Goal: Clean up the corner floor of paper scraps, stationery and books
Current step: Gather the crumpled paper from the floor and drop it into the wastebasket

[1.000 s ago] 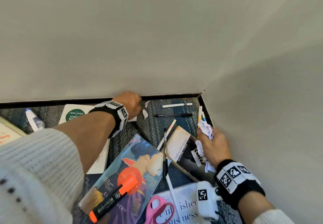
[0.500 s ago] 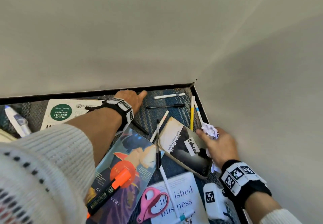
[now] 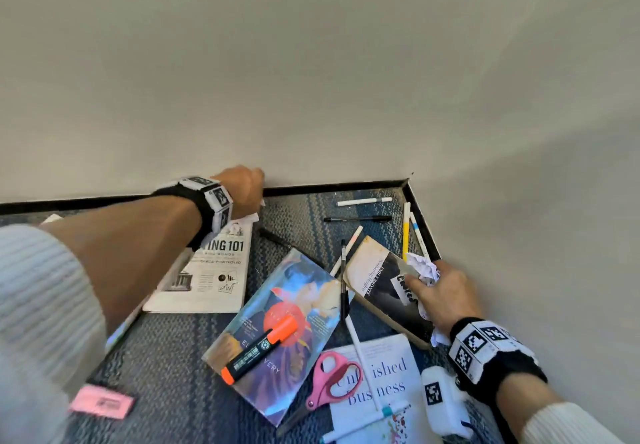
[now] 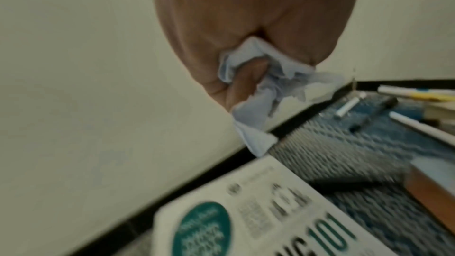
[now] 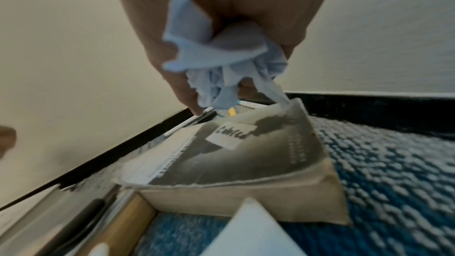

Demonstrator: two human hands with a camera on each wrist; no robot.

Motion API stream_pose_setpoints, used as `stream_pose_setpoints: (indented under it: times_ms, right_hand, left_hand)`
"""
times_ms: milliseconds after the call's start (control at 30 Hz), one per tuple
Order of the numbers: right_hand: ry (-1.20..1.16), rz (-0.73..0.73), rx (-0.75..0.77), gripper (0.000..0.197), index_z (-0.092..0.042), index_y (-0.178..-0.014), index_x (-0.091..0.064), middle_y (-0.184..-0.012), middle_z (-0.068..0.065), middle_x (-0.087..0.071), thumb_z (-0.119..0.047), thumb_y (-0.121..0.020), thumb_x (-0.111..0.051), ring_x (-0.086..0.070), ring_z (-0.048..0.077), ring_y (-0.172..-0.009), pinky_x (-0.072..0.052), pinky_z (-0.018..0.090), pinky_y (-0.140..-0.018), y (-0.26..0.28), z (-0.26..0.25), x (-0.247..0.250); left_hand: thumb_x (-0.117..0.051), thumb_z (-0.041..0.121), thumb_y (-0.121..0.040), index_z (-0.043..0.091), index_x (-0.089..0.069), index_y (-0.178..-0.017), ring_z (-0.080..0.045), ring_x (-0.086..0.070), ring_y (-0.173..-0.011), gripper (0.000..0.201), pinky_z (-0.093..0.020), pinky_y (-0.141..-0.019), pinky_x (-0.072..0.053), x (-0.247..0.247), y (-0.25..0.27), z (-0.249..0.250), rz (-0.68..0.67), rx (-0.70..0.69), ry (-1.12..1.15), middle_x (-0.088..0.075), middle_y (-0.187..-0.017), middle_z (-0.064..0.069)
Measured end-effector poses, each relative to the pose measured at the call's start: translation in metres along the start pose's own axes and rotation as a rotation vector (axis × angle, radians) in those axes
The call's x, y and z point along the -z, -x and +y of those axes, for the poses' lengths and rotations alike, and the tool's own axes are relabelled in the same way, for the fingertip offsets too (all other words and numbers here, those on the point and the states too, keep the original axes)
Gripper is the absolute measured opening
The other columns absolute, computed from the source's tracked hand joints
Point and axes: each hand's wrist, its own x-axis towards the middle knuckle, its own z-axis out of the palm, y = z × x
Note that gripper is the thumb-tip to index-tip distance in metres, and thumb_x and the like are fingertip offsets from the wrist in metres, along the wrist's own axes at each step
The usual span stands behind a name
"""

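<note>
- Since half a second ago the left hand (image 3: 242,189) has drawn back from the open carpet to the baseboard (image 3: 332,188), and a white book (image 3: 211,270) that its forearm covered now shows a title ending "101"; the right hand (image 3: 438,296) has stayed over the dark book (image 3: 377,281).
- The left arm reaches forward across the floor, hand lifted at the wall's foot, fingers clenched round a crumpled paper scrap (image 4: 261,77) that hangs below the fist, above the white book's far corner.
- The right arm comes in from the lower right; that hand grasps a bigger wad of paper (image 5: 221,59), fingers curled about it, hanging just over the dark book's far end by the right-hand wall.
- Counted left to right on the blue carpet (image 3: 173,357): one pink eraser (image 3: 102,404), four books, namely the white one, a colourful book (image 3: 291,326), the dark one and a white book (image 3: 377,384) partly reading "Business".
- One orange marker (image 3: 259,348) lies on the colourful book; one pair of pink scissors (image 3: 325,383) overlaps the last book.
- At least seven pens are scattered toward the corner, among them a white pen (image 3: 363,201), a black pen (image 3: 356,218) and a yellow pen (image 3: 406,232) along the right wall.
- Two paper wads, one in each hand.
</note>
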Motion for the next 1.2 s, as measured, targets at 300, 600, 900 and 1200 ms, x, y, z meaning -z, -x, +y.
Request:
stream_pose_setpoints:
  times_ms: [300, 600, 900, 1200]
  right_hand:
    - [0.293, -0.049, 0.336, 0.035, -0.007, -0.098, -0.060, -0.098, 0.023, -0.068, -0.037, -0.081, -0.068, -0.061, 0.040, -0.096, -0.045, 0.036, -0.075, 0.024, -0.097, 0.008]
    - [0.210, -0.078, 0.359, 0.025, -0.009, -0.090, -0.067, -0.095, 0.017, -0.071, -0.030, -0.077, -0.071, -0.062, 0.035, -0.089, -0.049, 0.037, -0.077, 0.088, -0.147, 0.052]
    - [0.269, -0.023, 0.119, 0.020, -0.013, -0.083, -0.061, -0.082, 0.014, -0.068, -0.031, -0.077, -0.069, -0.062, 0.031, -0.078, -0.048, 0.035, -0.069, 0.217, -0.135, 0.101]
    - [0.527, 0.013, -0.184, 0.022, -0.016, -0.095, -0.062, -0.080, 0.010, -0.066, -0.032, -0.079, -0.065, -0.058, 0.030, -0.075, -0.040, 0.030, -0.062, 0.407, -0.056, 0.160]
  left_hand:
    - [-0.044, 0.016, -0.099, 0.002, -0.055, -0.111, -0.037, -0.061, -0.096, 0.022, -0.033, -0.072, -0.041, 0.110, 0.117, -0.043, 0.151, 0.037, -0.200, -0.063, -0.107, -0.020]
    - [-0.040, 0.015, -0.102, -0.001, -0.063, -0.113, -0.032, -0.062, -0.103, 0.030, -0.029, -0.074, -0.039, 0.133, 0.160, 0.020, 0.083, -0.163, -0.365, -0.065, -0.115, -0.015]
    - [-0.043, 0.017, -0.099, 0.002, -0.062, -0.111, -0.035, -0.061, -0.104, 0.027, -0.033, -0.075, -0.043, 0.066, 0.206, 0.140, 0.000, -0.612, 0.029, -0.065, -0.112, -0.018]
    - [-0.050, 0.009, -0.093, 0.010, -0.050, -0.072, -0.027, -0.050, -0.072, 0.021, -0.031, -0.064, -0.041, 0.023, 0.345, 0.269, -0.247, -1.279, -0.239, -0.049, -0.068, -0.005]
